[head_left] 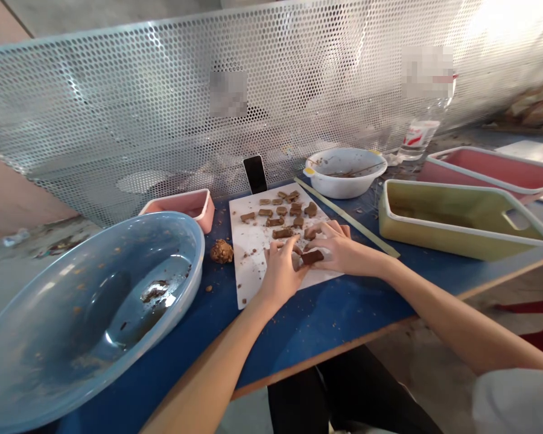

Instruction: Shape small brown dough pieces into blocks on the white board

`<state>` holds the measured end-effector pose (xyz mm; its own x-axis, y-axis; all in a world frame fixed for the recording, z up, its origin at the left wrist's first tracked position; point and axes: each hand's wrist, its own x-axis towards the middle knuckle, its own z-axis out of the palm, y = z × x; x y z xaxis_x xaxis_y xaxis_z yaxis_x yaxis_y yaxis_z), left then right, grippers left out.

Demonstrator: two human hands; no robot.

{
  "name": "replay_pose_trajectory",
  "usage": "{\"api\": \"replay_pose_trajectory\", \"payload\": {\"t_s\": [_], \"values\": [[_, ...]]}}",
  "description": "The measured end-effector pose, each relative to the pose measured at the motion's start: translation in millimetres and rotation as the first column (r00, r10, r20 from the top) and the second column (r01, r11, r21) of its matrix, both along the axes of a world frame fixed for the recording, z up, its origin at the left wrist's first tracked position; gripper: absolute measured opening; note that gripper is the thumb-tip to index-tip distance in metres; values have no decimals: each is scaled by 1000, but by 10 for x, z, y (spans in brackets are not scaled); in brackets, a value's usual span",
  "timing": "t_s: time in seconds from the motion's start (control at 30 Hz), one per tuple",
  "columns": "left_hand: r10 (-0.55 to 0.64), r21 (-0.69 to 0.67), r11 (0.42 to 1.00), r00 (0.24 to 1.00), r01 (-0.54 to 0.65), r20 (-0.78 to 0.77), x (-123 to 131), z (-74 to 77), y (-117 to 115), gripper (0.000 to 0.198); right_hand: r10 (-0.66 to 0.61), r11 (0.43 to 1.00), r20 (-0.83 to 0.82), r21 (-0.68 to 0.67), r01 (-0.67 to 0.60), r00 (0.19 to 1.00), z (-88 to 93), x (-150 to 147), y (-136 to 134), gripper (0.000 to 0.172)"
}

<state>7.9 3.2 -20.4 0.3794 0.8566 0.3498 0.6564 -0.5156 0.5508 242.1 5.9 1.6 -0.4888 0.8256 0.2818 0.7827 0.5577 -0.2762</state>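
Observation:
A dark brown clay block (pixel 312 257) sits between my two hands over the white board (pixel 253 283). My left hand (pixel 281 271) has its thumb and fingers curled at the block's left end. My right hand (pixel 337 250) closes on it from the right, its fingers bent over the board. Several small clay pieces (pixel 275 222), some shaped like bones, lie in loose rows on the board just beyond my hands. Crumbs are scattered around them. A rough clay lump (pixel 221 251) rests on the blue table left of the board.
A big blue basin (pixel 194 241) takes up the left side, a small pink bin (pixel 207 211) behind it. At the right stand a white bowl (pixel 344 188), a green bin (pixel 434 232), a pink bin (pixel 493 175) and a bottle (pixel 417 138). A phone (pixel 255 175) leans against the perforated screen (pixel 163 120).

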Motion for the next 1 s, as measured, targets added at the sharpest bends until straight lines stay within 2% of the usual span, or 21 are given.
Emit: {"api": "replay_pose_trajectory", "payload": {"t_s": [0.33,0.43,0.6,0.73,1.0], "values": [[-5,-17,1000,1000,5,27,4,15,-8,76,-18,1000,0,23,18,1000,54,18,-14,15],[-6,-34,999,1000,7,31,0,30,-12,76,-17,1000,5,20,17,1000,67,15,-33,17],[-2,-24,1000,1000,3,26,-1,24,-13,72,-8,999,10,40,8,1000,59,35,-39,28],[-3,-9,1000,1000,4,27,1,17,-12,72,-14,1000,8,26,14,1000,66,33,-41,19],[4,-44,999,1000,-3,14,1,53,-22,74,-24,1000,4,15,24,1000,72,43,-48,19]]}}
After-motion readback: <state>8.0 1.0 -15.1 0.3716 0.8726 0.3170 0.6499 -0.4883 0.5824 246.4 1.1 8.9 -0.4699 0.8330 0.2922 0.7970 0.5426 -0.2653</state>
